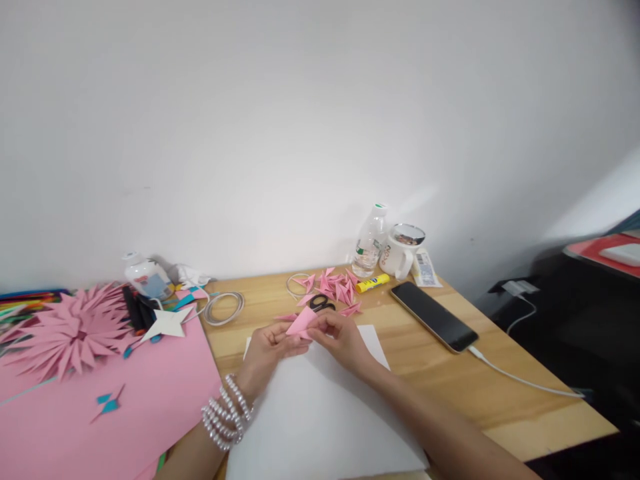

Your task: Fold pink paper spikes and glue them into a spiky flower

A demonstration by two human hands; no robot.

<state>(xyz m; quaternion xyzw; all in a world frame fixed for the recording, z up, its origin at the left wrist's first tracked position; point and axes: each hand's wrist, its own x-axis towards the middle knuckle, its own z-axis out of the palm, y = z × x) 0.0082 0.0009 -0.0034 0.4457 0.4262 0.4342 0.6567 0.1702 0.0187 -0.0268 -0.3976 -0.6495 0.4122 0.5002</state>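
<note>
My left hand (pixel 267 350) and my right hand (pixel 340 339) meet over a white sheet (pixel 320 413) on the wooden desk (pixel 450 380). Both pinch a small folded pink paper piece (pixel 301 323), the left from below, the right at its right edge. A pearl bracelet (pixel 227 413) wraps my left wrist. Just beyond the hands lie black scissors (pixel 321 303) and a heap of several folded pink paper pieces (pixel 337 288).
A phone (pixel 433 315) on a white cable lies at the right. A water bottle (pixel 371 241), a white mug (pixel 403 251) and a yellow glue stick (pixel 373 283) stand at the back. Left: a large pink sheet (pixel 100 413), a pink spiky paper flower (pixel 75 330), a white paper star (pixel 167 323), a coiled cable (pixel 223 308).
</note>
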